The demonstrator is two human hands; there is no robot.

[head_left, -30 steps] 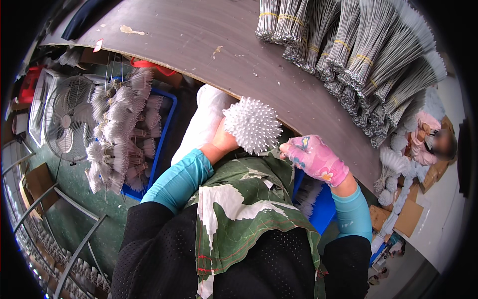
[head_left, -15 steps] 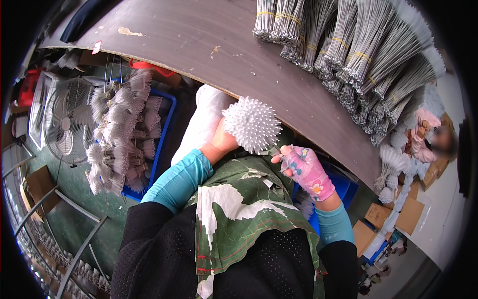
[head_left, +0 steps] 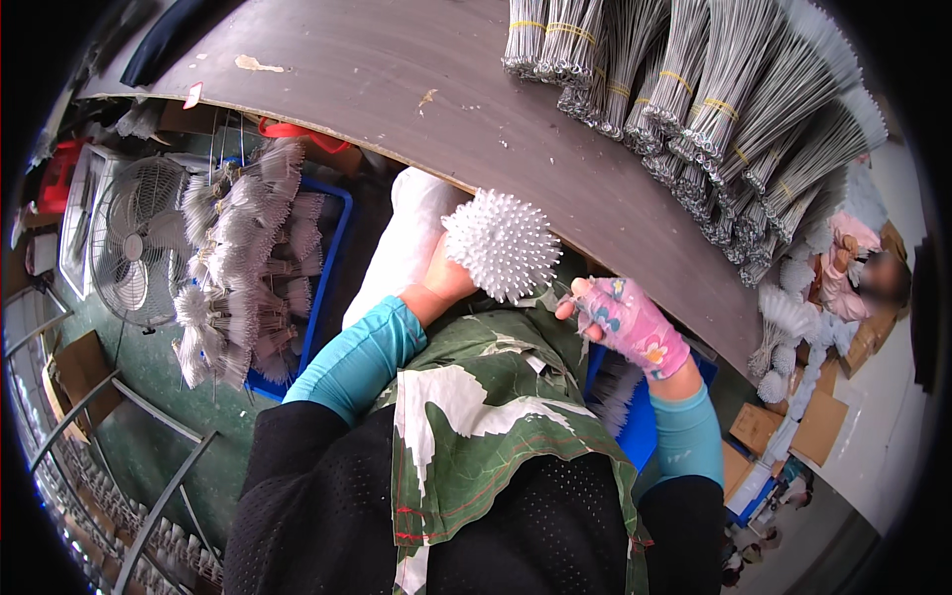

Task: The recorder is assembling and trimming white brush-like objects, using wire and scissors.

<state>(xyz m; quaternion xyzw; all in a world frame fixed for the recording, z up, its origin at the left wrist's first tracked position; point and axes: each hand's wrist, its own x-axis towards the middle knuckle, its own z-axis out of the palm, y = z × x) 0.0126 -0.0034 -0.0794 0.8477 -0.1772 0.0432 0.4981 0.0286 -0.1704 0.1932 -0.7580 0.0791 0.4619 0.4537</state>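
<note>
A: What edges lie around the work?

B: From the left, the rim of a blue plastic crate, heaped with white bristly bunches, then a white cloth-like roll. The brown-grey tabletop has its near edge slanting from upper left to lower right, just beyond both hands. To the upper right, silver wire bundles with yellow bands stand well apart from the hands. A second blue crate sits below the right forearm.

A: And room to move?

B: A gap lies between the hands, over the green-and-white camouflage apron.

A: Where is the piece, and which way does it point?

B: The white ball covered in short spikes is near the table edge, above the apron. It looks round, so no long axis can be told; its spikes radiate, the middle ones toward the camera.

A: The grip?

B: The bare left hand holds the ball from its lower left; the fingers are hidden behind it, so their spread cannot be told. The right hand in a pink flowered fingerless glove is apart from the ball, fingers curled near the thumb. Whether they pinch anything cannot be told.
</note>
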